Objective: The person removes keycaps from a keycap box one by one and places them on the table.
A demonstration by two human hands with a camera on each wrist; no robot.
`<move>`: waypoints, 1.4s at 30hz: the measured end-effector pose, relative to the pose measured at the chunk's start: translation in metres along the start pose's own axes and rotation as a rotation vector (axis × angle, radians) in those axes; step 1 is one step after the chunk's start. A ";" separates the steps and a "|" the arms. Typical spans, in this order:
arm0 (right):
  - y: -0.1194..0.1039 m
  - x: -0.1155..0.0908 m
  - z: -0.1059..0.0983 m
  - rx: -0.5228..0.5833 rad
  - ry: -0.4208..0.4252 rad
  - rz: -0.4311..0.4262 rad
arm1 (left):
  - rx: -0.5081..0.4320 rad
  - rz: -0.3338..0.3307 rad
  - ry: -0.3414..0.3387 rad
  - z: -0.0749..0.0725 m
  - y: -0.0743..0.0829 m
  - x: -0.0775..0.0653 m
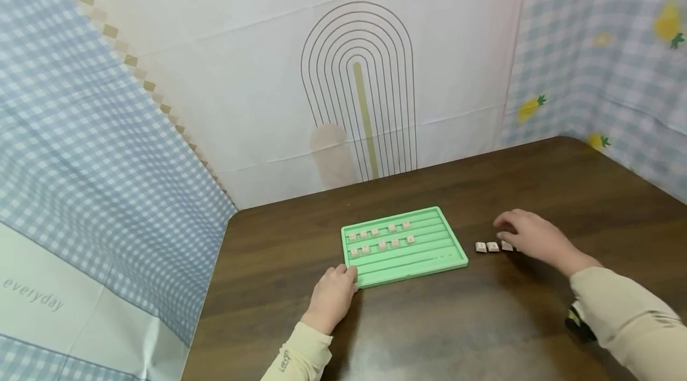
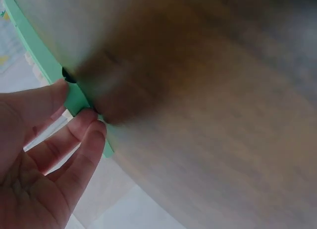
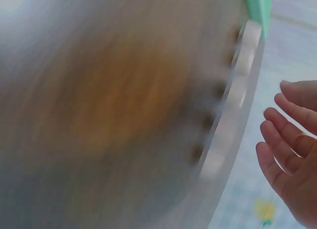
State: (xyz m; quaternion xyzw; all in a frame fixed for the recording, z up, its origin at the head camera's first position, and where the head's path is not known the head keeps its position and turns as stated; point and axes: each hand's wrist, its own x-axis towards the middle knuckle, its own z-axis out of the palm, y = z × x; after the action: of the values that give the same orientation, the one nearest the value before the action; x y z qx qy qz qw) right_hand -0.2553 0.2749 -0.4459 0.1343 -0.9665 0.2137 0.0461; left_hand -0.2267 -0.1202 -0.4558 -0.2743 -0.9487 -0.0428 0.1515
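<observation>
A light green ridged tray lies on the table, bearing two rows of small white keycaps in its upper left part. My left hand holds the tray's near left corner; in the left wrist view the thumb and fingertips pinch its green edge. To the right of the tray, several loose white keycaps stand in a line. Over the right end of that line hovers my right hand, partly hiding it. Its fingers are relaxed and apart, with nothing between them in the right wrist view.
The dark brown wooden table has a white cloth with printed arches hanging behind it. Blue checked cloth hangs along the left side, and more checked cloth with yellow fruit prints on the right.
</observation>
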 end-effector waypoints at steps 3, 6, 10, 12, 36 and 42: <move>-0.024 0.019 0.014 0.038 0.035 -0.039 | -0.006 -0.017 -0.039 -0.002 0.002 0.001; -0.050 0.038 0.031 0.082 0.025 -0.074 | -0.021 -0.058 -0.093 -0.003 0.005 0.002; -0.084 0.059 0.056 0.095 -0.008 -0.110 | -0.030 -0.105 -0.117 -0.003 0.007 0.003; -0.099 0.065 0.067 0.081 -0.010 -0.121 | -0.030 -0.108 -0.103 -0.002 0.007 0.002; -0.124 0.069 0.085 -0.085 0.075 -0.136 | -0.076 -0.118 -0.090 -0.001 0.006 0.002; -0.119 0.062 0.064 -0.060 0.108 -0.140 | -0.081 -0.106 -0.085 -0.002 0.004 0.005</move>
State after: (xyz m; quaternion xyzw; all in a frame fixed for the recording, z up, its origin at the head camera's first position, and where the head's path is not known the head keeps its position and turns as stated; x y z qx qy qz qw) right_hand -0.2840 0.1286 -0.4474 0.1882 -0.9569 0.1879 0.1169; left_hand -0.2279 -0.1146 -0.4525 -0.2311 -0.9649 -0.0774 0.0974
